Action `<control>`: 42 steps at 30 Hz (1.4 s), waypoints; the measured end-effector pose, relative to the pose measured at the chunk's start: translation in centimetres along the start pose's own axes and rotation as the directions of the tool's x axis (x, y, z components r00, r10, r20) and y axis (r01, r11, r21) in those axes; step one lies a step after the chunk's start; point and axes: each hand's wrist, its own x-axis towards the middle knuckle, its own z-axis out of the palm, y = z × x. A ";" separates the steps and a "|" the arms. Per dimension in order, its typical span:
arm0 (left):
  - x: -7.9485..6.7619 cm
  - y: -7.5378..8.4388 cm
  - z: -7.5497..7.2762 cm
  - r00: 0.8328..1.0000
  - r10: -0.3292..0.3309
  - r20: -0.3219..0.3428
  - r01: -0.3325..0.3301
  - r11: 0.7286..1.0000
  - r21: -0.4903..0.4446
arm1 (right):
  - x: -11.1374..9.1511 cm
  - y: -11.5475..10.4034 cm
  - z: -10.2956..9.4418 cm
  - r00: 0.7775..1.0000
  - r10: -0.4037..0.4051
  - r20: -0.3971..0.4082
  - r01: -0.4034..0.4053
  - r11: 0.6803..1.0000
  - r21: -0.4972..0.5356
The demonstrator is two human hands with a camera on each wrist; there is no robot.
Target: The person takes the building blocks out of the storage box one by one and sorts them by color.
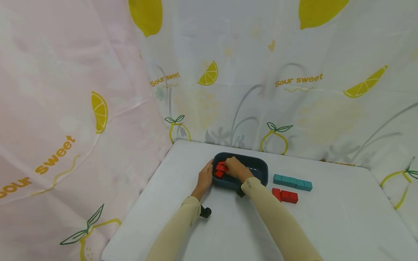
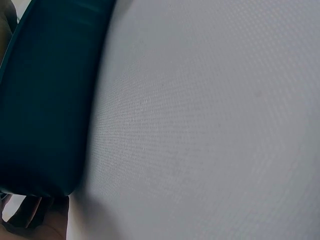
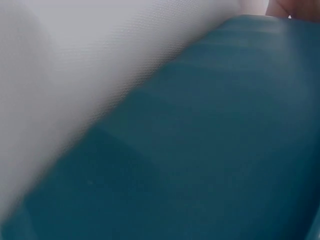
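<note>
A dark blue rectangular tray [image 1: 258,165] stands on the white table, its side wall filling much of the right wrist view. Several red blocks [image 1: 219,173] lie in its left end. My left hand [image 1: 205,177] rests along the outside of the tray's left end, fingers extended against the wall; in the left wrist view its fingers [image 2: 52,220] show at the tray's corner. Reaching over the near rim, my right hand [image 1: 237,169] has its fingers curled down at the red blocks and pinches one; the fingertips are partly hidden behind the hand.
To the right of the tray lies a row of teal blocks [image 1: 292,182]. Nearer me, several red blocks [image 1: 289,197] lie beside my right sleeve, which partly covers one. A lemon-printed curtain [image 1: 228,101] hangs behind the table and along its left side.
</note>
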 end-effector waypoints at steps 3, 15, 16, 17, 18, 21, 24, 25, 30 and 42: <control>0.0 0.0 0.0 1.000 0.009 0.004 -0.009 1.000 0.009 | 0.0 0.1 0.0 1.000 0.000 -0.011 0.000 1.000 -0.004; -0.1 0.1 0.1 1.000 0.018 -0.004 -0.018 1.000 0.012 | -0.8 0.6 -1.3 1.000 -0.013 -0.018 0.014 1.000 0.015; -0.1 0.1 0.1 1.000 0.015 -0.003 -0.015 1.000 0.007 | -1.0 0.8 -1.5 0.999 -0.029 -0.030 0.030 0.999 0.017; -0.1 0.1 0.2 1.000 0.014 -0.002 -0.014 1.000 0.008 | -1.2 0.9 -1.8 0.998 -0.042 -0.038 0.043 0.999 0.024; -0.1 0.1 0.2 1.000 0.011 -0.001 -0.011 1.000 0.005 | -1.4 1.0 -2.1 0.997 -0.058 -0.050 0.059 0.998 0.032; 0.0 -0.1 0.2 1.000 0.003 0.008 -0.003 1.000 0.001 | -2.1 1.5 -3.3 0.990 -0.114 -0.078 0.118 0.992 0.045; 0.0 -0.3 0.2 1.000 0.003 0.007 -0.003 1.000 0.002 | -2.9 2.2 -4.5 0.984 -0.145 -0.106 0.151 0.988 0.045; 0.0 -0.3 0.2 1.000 0.006 0.005 -0.006 1.000 0.003 | -3.2 2.4 -4.9 0.981 -0.154 -0.114 0.160 0.986 0.043; 0.1 -0.1 0.2 1.000 0.004 -0.005 -0.004 1.000 0.003 | -5.3 3.8 -7.3 0.970 -0.188 -0.154 0.191 0.981 0.009; -0.1 0.3 0.2 1.000 -0.002 -0.006 0.002 1.000 0.002 | -12.6 7.1 -10.9 0.961 -0.153 -0.229 0.147 0.988 -0.044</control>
